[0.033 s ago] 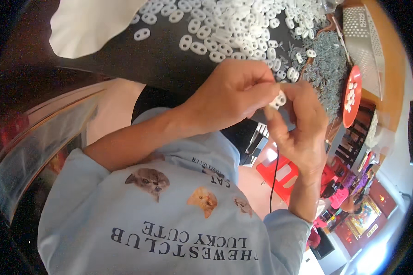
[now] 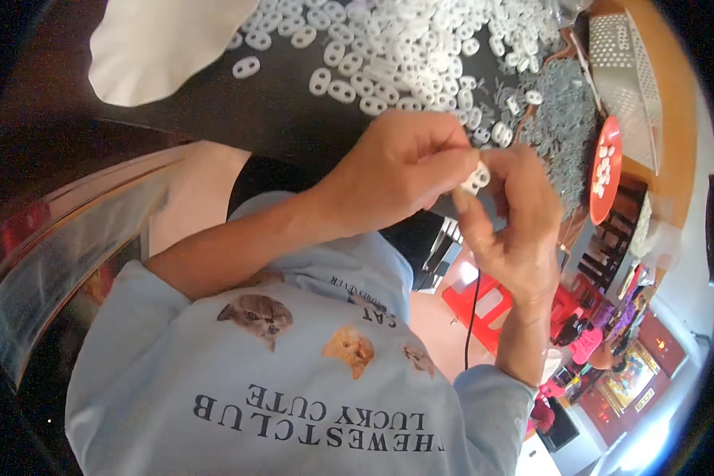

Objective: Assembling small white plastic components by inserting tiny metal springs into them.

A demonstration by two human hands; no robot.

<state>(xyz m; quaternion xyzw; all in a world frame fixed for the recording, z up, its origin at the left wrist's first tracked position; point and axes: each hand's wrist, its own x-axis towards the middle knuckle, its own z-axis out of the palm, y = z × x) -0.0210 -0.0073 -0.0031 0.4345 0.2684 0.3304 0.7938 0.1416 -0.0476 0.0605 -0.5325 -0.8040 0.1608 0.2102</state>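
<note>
A small white oval plastic piece with two round holes point(image 2: 477, 178) is held up between my two hands, near the table's front edge. My left hand point(image 2: 411, 163) is closed, its thumb and index finger pinching the left side of the piece. From the other side, my right hand point(image 2: 520, 210) grips it with thumb and bent forefinger, so its edges are partly hidden by fingertips. Just beyond lies a large heap of similar white two-hole pieces point(image 2: 420, 59), with a few strays at its left. To the heap's right spreads a pile of small grey parts point(image 2: 559, 127), too fine to make out singly.
The dark table point(image 2: 285, 99) bears a white scalloped sheet or dish point(image 2: 155, 51) at far left. On the right are a red plate point(image 2: 603, 198) with several white bits and a perforated white basket point(image 2: 627, 95). A red stool point(image 2: 480, 313) and a black cable point(image 2: 473, 325) are below.
</note>
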